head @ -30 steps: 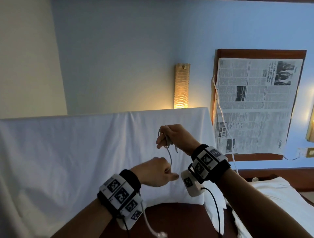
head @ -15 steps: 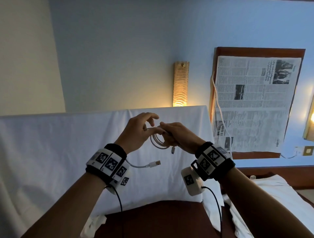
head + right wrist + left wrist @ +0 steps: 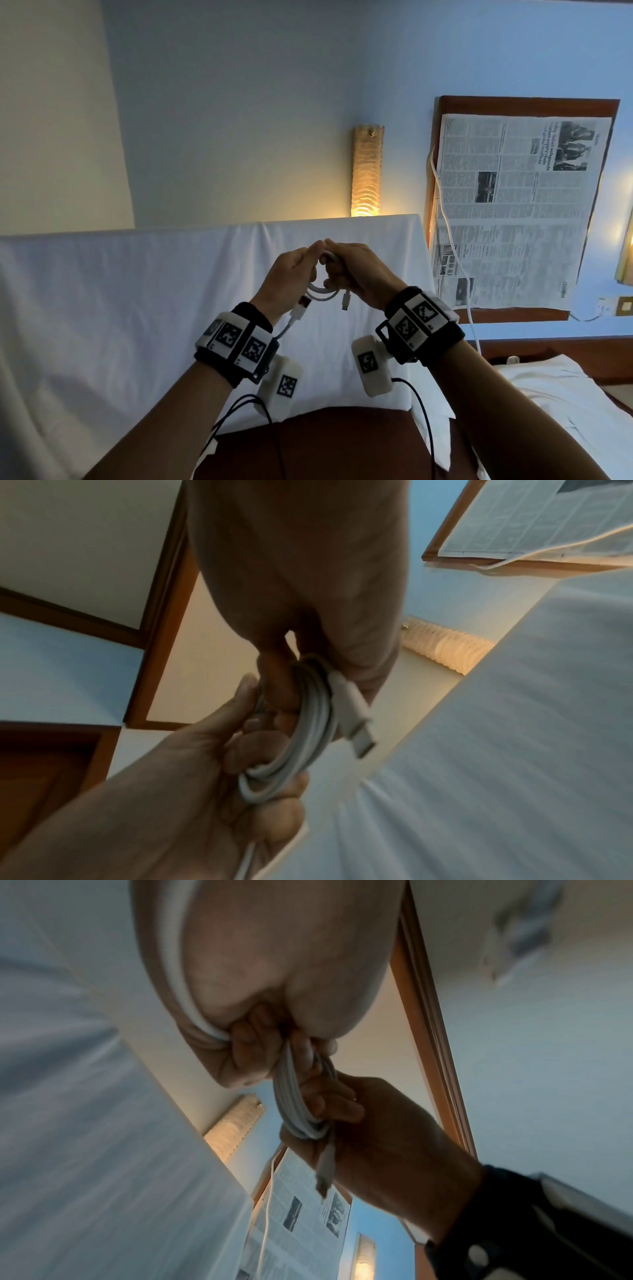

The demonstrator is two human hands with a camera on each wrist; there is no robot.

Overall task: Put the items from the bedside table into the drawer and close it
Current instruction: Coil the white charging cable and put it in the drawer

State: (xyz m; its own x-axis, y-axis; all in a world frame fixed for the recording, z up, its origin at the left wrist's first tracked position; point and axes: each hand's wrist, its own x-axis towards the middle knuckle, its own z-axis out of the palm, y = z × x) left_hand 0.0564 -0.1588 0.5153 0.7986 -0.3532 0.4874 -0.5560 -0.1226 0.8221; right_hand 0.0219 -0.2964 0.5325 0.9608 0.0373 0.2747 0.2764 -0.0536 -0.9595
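Note:
A white USB cable (image 3: 322, 292) is wound into a small coil and held up between both hands in front of the white sheet. My left hand (image 3: 301, 263) grips the coil's left side, and the cable's USB-A plug (image 3: 305, 303) trails past that wrist. My right hand (image 3: 342, 267) pinches the coil's right side, with the small plug (image 3: 345, 303) hanging below it. The left wrist view shows the coil (image 3: 294, 1102) looped around fingers of both hands. Seen from the right wrist, the coil (image 3: 311, 723) sits between the two hands with its small plug (image 3: 356, 723) sticking out. No drawer is in view.
A white sheet (image 3: 137, 308) covers the surface behind the hands. A lit wall lamp (image 3: 366, 171) and a newspaper (image 3: 513, 212) on a wooden board hang beyond, with a white cord (image 3: 452, 240) running down. A dark brown wooden surface (image 3: 325, 445) lies below the wrists.
My left hand has risen from below to meet the right hand. The loose hanging cable has been wound into a tighter coil held by both hands.

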